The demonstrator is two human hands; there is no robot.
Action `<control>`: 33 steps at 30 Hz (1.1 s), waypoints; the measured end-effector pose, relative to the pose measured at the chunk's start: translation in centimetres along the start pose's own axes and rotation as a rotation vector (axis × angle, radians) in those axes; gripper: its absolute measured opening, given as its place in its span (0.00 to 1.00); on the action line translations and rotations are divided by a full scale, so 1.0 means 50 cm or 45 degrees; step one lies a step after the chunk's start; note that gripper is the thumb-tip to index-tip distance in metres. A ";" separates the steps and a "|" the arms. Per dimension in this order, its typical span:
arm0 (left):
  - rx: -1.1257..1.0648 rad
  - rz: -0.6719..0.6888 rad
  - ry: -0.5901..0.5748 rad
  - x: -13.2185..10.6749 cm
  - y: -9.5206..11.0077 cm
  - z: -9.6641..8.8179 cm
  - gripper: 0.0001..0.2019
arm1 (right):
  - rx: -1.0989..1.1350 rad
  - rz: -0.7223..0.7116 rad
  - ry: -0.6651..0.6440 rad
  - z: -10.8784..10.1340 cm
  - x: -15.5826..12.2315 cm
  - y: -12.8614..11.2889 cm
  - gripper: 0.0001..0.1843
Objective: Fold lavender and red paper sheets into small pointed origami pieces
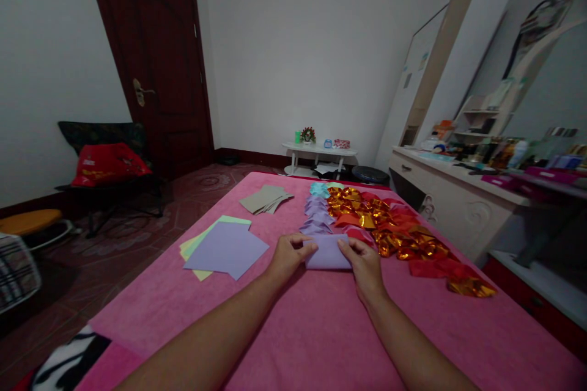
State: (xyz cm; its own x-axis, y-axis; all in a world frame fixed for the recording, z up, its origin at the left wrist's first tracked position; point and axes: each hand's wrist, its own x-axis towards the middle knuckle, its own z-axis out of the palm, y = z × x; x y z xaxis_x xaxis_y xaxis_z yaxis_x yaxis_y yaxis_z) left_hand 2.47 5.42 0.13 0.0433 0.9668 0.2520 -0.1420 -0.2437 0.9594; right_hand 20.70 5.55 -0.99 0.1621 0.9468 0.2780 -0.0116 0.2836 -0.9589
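Between my hands is a folded purple sheet of paper [327, 254], its long side running left to right. My left hand [292, 252] pinches its left end, thumb on top. On the right end, my right hand [364, 259] pinches it in the same way. Just beyond lie folded purple paper pieces [317, 215] in a column, with light blue ones [320, 189] at the far end. Shiny gold folded pieces [389, 243] and red folded pieces [435, 267] spread to the right.
Loose purple sheets [224, 247] overlap green and yellow ones on the pink cloth [293, 324] at left. Grey sheets [263, 199] lie behind them. A white dresser [463, 195] stands to the right, a chair with a red bag [110, 165] to the left.
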 end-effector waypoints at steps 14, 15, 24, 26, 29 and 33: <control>-0.039 0.025 0.058 0.006 -0.010 -0.013 0.13 | 0.129 0.035 0.162 -0.004 0.014 0.015 0.15; -0.036 0.026 0.066 0.007 -0.012 -0.014 0.12 | 0.144 0.041 0.158 -0.005 0.014 0.015 0.15; 0.011 0.057 0.077 0.009 -0.011 -0.015 0.12 | 0.202 0.045 0.183 -0.008 0.016 0.020 0.14; 0.018 0.077 0.066 0.008 -0.009 -0.015 0.11 | 0.201 0.035 0.188 -0.007 0.016 0.019 0.13; 0.026 0.091 0.058 0.007 -0.005 -0.014 0.12 | 0.201 0.017 0.198 -0.006 0.015 0.017 0.13; 0.038 0.100 0.051 0.004 -0.003 -0.014 0.13 | 0.208 0.005 0.226 -0.005 0.015 0.014 0.13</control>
State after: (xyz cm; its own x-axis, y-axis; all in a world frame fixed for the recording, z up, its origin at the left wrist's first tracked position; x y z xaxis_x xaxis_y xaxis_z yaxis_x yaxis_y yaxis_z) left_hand 1.79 5.70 -0.07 -0.0062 0.9467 0.3219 -0.1138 -0.3205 0.9404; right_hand 21.05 6.42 -1.46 0.3327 0.9105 0.2457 -0.1700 0.3142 -0.9340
